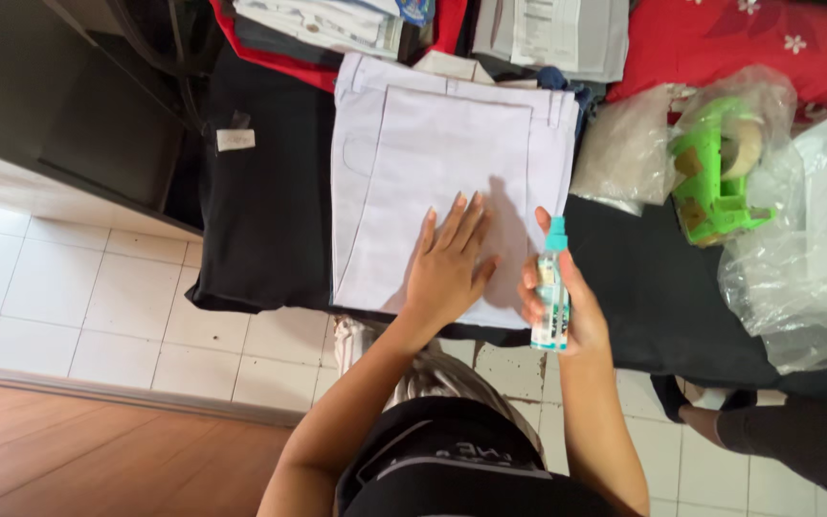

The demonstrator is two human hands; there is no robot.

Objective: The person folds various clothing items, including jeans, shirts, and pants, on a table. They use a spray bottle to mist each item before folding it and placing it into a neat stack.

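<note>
Presently the left hand (447, 268) lies flat, fingers spread, on the folded white garment (442, 172). At its 3 o'clock, the right hand (562, 306) grips a small spray bottle (551, 297) upright.

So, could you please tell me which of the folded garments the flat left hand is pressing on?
The white one; the left hand lies on it, while the black one lies untouched beside it.

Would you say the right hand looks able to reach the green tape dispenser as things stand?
Probably not freely: the right hand grips a spray bottle, and the green tape dispenser sits inside a clear plastic bag.
</note>
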